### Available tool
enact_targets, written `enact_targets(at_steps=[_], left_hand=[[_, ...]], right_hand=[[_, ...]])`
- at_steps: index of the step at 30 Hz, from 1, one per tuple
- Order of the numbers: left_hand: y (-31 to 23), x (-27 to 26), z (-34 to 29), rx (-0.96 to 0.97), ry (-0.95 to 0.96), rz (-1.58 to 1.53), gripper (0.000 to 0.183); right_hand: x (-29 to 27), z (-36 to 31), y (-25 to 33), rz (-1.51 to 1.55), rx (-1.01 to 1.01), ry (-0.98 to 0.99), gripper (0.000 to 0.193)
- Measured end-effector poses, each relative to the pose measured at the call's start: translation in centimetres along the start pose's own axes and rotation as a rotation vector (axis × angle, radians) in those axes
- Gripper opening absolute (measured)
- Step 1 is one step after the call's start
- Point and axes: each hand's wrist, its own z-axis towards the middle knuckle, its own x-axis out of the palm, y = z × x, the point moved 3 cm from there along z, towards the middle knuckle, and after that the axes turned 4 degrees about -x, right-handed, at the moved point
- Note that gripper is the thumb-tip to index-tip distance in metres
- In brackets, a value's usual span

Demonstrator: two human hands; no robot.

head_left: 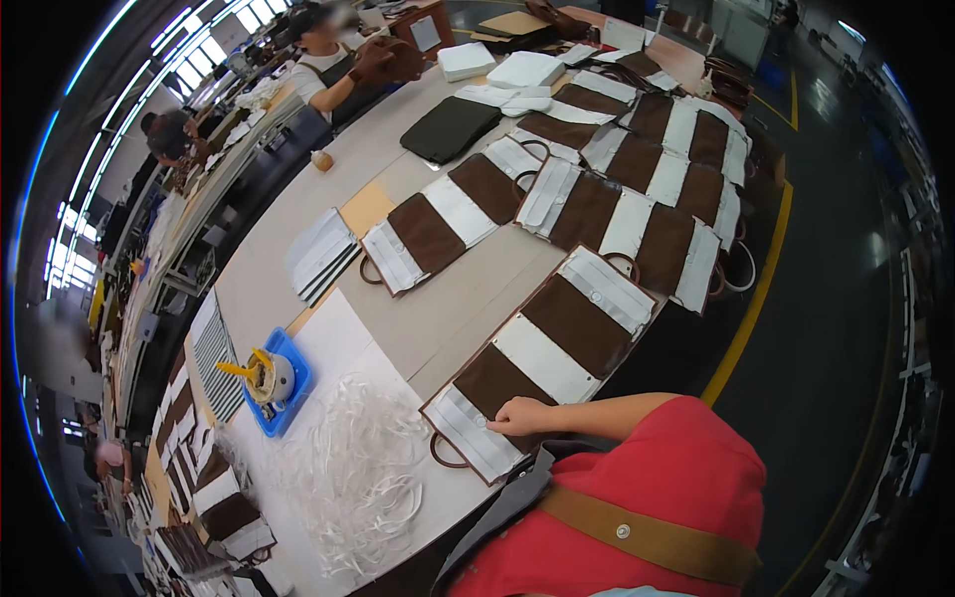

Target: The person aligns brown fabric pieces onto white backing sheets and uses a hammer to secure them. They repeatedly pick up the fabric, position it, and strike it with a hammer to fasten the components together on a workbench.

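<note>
An unfolded bag piece (537,348) with brown and white bands lies slantwise on the table, right in front of me. A brown loop handle (449,453) sticks out at its near end, and another shows at its far end. My right hand (522,416) rests on the near white band, fingers curled in and pressed down at a small round spot. Whatever the fingertips pinch, if anything, is hidden. Left of this piece a tangled heap of thin white strips (353,478) lies on white sheet material. Nowhere in the picture does my left hand show.
Similar bag pieces (443,234) lie farther off, many overlapping at the right edge (647,169). A blue tray (303,363) holds a pot (269,378) with yellow-handled tools. Dark panels (450,129) are stacked farther back. A co-worker (338,75) handles brown material across the table.
</note>
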Motion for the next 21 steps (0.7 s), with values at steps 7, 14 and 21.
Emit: enact_targets(at_steps=[7,14,21], left_hand=[[-11.8,-0.9,4.6,0.298,0.058,0.089,0.042],[-30.2,4.2,6.1,0.510,0.087,0.165,0.041],[-45.2,11.4,7.2,0.488,-0.022,0.158,0.041]], right_hand=[[-2.2,-8.5,-4.6,-0.010,0.134,-0.112,0.039],[-9.9,-16.5,-11.5,0.026,0.202,-0.187,0.035],[-30.7,-23.9,-24.9,-0.060,-0.046,-0.575,0.023]])
